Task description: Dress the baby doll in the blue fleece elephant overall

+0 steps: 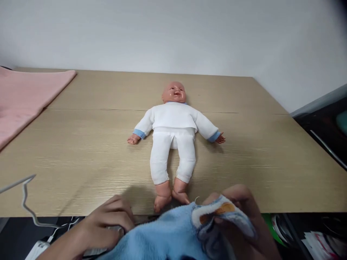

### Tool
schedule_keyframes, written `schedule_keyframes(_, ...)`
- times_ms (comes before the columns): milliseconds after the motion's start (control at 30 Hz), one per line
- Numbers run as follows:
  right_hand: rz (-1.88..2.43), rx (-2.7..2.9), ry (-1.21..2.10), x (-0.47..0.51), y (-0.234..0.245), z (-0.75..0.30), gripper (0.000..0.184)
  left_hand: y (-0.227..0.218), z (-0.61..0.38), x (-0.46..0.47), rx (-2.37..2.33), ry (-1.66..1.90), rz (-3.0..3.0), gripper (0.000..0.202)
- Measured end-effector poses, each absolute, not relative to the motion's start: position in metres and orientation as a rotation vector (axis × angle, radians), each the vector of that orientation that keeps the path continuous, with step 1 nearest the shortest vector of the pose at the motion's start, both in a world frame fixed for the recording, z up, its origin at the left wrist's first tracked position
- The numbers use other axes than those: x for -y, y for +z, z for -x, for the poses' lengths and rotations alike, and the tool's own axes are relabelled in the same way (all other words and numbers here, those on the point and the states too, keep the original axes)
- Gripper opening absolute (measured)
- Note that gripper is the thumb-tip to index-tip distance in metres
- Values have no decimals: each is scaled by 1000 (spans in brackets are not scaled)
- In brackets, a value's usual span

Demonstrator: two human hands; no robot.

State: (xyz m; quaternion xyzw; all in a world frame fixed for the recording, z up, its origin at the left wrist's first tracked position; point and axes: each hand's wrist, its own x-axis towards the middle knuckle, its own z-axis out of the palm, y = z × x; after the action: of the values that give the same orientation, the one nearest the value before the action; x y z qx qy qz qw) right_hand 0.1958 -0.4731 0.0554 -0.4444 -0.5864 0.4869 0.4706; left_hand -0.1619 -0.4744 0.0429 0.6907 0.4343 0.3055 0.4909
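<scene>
A light-blue fluffy cloth (162,234), possibly a small garment, spans the space between my hands at the table's near edge. My right hand (241,216) grips its bunched edge, where a white, orange and grey-blue patterned side shows. On the cloth's other side my left hand (108,220) is closed, with curled fingers at the blue fabric; its fingertips are partly hidden. Just beyond lies a baby doll (175,119) on its back, feet toward me and arms spread. White top and trousers with blue cuffs cover it; its hands and feet are bare.
The doll rests on a light wooden table (257,162). A pink cloth (29,94) lies at the far left. A bent white wire or stand (27,195) juts in at the left edge. A dark object (325,122) stands at the right, and a power strip (38,249) sits below the table.
</scene>
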Motion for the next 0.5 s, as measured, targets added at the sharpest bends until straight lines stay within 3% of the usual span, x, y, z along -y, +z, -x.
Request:
schedule_keyframes(100, 839, 1613, 1457, 409, 108, -190, 37, 67, 144, 416, -749, 662, -1869, 28)
schedule_keyframes(133, 845, 1673, 1569, 386, 124, -185, 36, 75, 136, 397, -772, 734, -1892, 33)
schedule_keyframes(233, 639, 1812, 1747, 329, 160, -168, 36, 99, 109, 345, -618, 895, -1852, 86)
schedule_keyframes(300, 613, 1843, 1680, 304, 173, -162, 31, 115, 95, 317, -475, 823, -1790, 97)
schedule_keyframes(500, 867, 1906, 1105, 274, 179, -171, 26, 153, 86, 257, -423, 585, -1744, 76)
